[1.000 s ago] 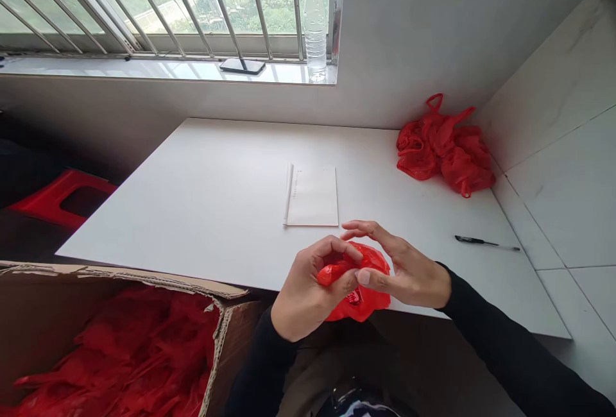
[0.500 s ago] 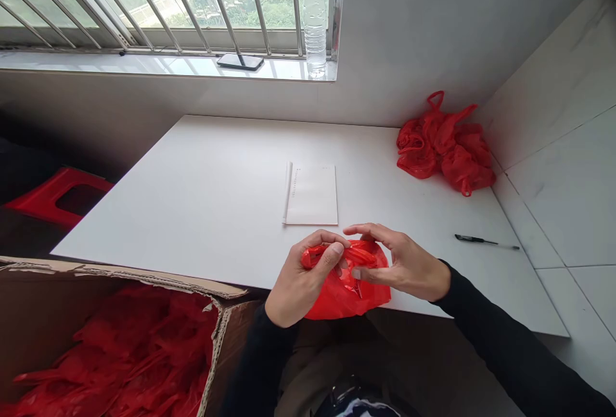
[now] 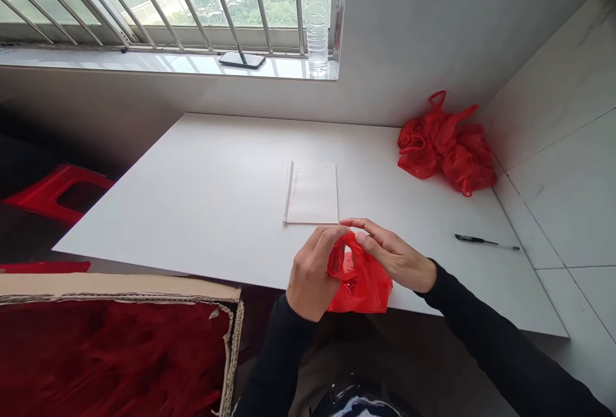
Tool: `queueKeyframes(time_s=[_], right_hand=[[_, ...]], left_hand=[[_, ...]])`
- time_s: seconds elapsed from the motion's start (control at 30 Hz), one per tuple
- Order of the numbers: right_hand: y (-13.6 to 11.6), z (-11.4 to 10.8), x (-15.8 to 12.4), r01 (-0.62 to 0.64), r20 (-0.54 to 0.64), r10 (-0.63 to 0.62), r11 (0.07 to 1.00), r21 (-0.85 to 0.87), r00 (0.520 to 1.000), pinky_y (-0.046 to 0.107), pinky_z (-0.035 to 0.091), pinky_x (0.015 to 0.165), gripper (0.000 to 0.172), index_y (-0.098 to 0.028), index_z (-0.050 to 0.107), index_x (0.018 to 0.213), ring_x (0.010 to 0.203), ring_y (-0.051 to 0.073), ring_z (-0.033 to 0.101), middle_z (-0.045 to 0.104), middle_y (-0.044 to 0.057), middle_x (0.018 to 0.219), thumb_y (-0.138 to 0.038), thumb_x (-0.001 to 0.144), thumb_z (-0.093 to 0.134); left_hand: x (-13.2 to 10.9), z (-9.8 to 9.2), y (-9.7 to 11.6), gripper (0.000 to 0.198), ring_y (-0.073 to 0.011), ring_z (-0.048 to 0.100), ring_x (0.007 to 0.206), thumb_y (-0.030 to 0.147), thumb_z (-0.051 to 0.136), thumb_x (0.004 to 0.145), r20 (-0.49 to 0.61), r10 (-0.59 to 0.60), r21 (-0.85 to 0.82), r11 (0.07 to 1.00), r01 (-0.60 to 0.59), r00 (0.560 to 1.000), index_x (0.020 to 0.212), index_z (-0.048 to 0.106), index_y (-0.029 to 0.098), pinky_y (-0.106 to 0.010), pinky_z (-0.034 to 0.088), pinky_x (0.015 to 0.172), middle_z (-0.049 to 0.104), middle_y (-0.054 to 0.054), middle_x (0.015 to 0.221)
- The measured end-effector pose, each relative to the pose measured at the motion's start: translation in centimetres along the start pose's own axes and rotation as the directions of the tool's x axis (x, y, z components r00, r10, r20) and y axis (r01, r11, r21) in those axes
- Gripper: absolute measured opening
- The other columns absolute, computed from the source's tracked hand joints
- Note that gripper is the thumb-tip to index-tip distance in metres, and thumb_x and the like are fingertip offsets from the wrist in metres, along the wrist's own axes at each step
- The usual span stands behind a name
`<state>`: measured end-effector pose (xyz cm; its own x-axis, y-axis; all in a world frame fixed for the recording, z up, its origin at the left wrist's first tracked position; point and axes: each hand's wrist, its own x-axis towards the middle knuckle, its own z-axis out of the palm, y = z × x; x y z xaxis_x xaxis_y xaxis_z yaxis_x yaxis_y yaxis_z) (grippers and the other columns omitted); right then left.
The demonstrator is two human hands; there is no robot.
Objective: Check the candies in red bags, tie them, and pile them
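Observation:
A red plastic bag (image 3: pixel 368 282) hangs between my hands at the table's front edge, its handle loop upright with a gap through it. My left hand (image 3: pixel 315 272) is closed round the left side of the bag's top, the back of the hand turned to me. From the right, my right hand (image 3: pixel 392 256) pinches the top of the bag with the thumb, while its fingers reach left toward the left hand's fingertips. Some of the right fingers are behind the bag. Just beyond the hands, a white notebook (image 3: pixel 312 194) lies on the white table (image 3: pixel 216 192).
Red bags lie bunched in a pile (image 3: pixel 445 144) at the back right corner. A pen (image 3: pixel 486 241) rests on the right. At lower left stands a cardboard box (image 3: pixel 233 353) full of red bags. A bottle (image 3: pixel 317 25) and a phone (image 3: pixel 242 60) are on the windowsill.
My left hand has turned over and moved slightly right and up. The bag's top, earlier bunched sideways, now stands up as a loop. The box appears shifted, with its flap lying differently.

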<state>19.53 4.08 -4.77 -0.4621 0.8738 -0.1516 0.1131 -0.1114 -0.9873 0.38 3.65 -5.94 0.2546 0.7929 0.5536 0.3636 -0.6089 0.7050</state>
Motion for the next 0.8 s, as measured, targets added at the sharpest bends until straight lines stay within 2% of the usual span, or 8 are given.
queueKeyframes(time_s=[0.13, 0.27, 0.37, 0.43, 0.57, 0.63, 0.7, 0.8], right_hand=[[0.4, 0.1, 0.5, 0.052, 0.033, -0.055, 0.993, 0.102, 0.998, 0.030, 0.049, 0.082, 0.032, -0.020, 0.062, 0.113, 0.087, 0.016, 0.059, 0.063, 0.001, 0.094, -0.049, 0.102, 0.056], [0.8, 0.1, 0.2, -0.025, -0.052, 0.039, 0.967, 0.255, 0.998, 0.024, 0.052, 0.074, 0.034, -0.020, 0.065, 0.112, 0.081, 0.013, 0.062, 0.067, 0.001, 0.092, -0.051, 0.101, 0.056], [1.6, -0.3, 0.0, -0.025, -0.184, 0.086, 0.950, 0.312, 0.979, 0.021, 0.054, 0.070, 0.030, -0.021, 0.069, 0.111, 0.078, 0.012, 0.066, 0.071, 0.001, 0.089, -0.046, 0.095, 0.069], [2.5, -0.7, -0.1, 0.012, -0.292, 0.088, 0.946, 0.324, 0.952, 0.021, 0.056, 0.076, 0.029, -0.022, 0.072, 0.108, 0.083, 0.013, 0.068, 0.073, 0.001, 0.092, -0.044, 0.089, 0.077], [4.4, -1.7, -0.3, 0.114, -0.510, 0.050, 0.952, 0.285, 0.859, 0.027, 0.058, 0.090, 0.031, -0.022, 0.076, 0.103, 0.087, 0.015, 0.070, 0.074, 0.002, 0.092, -0.044, 0.082, 0.083], [5.2, -2.1, -0.4, 0.125, -0.601, 0.057, 0.958, 0.257, 0.797, 0.028, 0.058, 0.089, 0.032, -0.022, 0.076, 0.102, 0.081, 0.014, 0.069, 0.073, 0.002, 0.092, -0.044, 0.080, 0.085], [5.7, -2.1, -0.4, 0.129, -0.641, 0.075, 0.955, 0.266, 0.764, 0.029, 0.058, 0.087, 0.033, -0.022, 0.076, 0.100, 0.077, 0.013, 0.067, 0.071, 0.001, 0.091, -0.044, 0.078, 0.086], [5.4, -1.2, -0.3, 0.141, -0.579, 0.082, 0.933, 0.330, 0.811, 0.030, 0.059, 0.086, 0.041, -0.025, 0.071, 0.113, 0.079, 0.014, 0.066, 0.066, -0.001, 0.088, -0.046, 0.080, 0.083]], left_hand=[[-0.4, 0.1, -0.2, 0.040, -0.0173, 0.066, 0.099, -0.005, 0.050, 0.088, -0.026, 0.055, 0.030, 0.998, -0.054, 0.998, 0.116, 0.062, 0.021, -0.029, 0.057, 0.083, 0.067, -0.007, 0.105], [-1.1, 0.1, -0.4, 0.042, -0.0201, 0.064, 0.109, 0.002, 0.050, 0.093, 0.036, 0.068, 0.068, 0.995, -0.071, 0.997, 0.130, 0.059, 0.020, -0.034, 0.056, 0.091, 0.067, -0.010, 0.116], [-1.8, 0.0, -0.5, 0.049, -0.0226, 0.062, 0.116, 0.010, 0.050, 0.098, 0.075, 0.043, 0.120, 0.991, -0.052, 0.996, 0.147, 0.049, 0.020, -0.039, 0.053, 0.098, 0.067, -0.012, 0.127], [-2.6, -0.2, -0.5, 0.051, -0.0235, 0.060, 0.119, 0.013, 0.050, 0.100, 0.076, 0.009, 0.147, 0.989, -0.020, 0.997, 0.150, 0.046, 0.020, -0.041, 0.050, 0.102, 0.066, -0.012, 0.131], [-5.0, -1.3, -0.8, 0.043, -0.0251, 0.059, 0.120, 0.016, 0.051, 0.100, -0.030, -0.124, 0.164, 0.978, 0.127, 0.992, 0.142, 0.058, 0.022, -0.043, 0.046, 0.104, 0.068, -0.010, 0.129], [-6.3, -1.8, -1.2, 0.034, -0.0262, 0.061, 0.114, 0.018, 0.052, 0.100, -0.132, -0.226, 0.144, 0.959, 0.244, 0.965, 0.130, 0.068, 0.021, -0.043, 0.047, 0.100, 0.070, -0.011, 0.120], [-7.3, -2.1, -1.5, 0.026, -0.0257, 0.063, 0.104, 0.023, 0.054, 0.100, -0.217, -0.330, 0.082, 0.932, 0.354, 0.919, 0.114, 0.075, 0.020, -0.040, 0.049, 0.092, 0.071, -0.011, 0.108], [-7.5, -1.7, -1.2, 0.026, -0.0214, 0.065, 0.088, 0.033, 0.056, 0.101, -0.263, -0.473, -0.078, 0.879, 0.470, 0.841, 0.104, 0.078, 0.020, -0.034, 0.050, 0.081, 0.070, -0.009, 0.095]])
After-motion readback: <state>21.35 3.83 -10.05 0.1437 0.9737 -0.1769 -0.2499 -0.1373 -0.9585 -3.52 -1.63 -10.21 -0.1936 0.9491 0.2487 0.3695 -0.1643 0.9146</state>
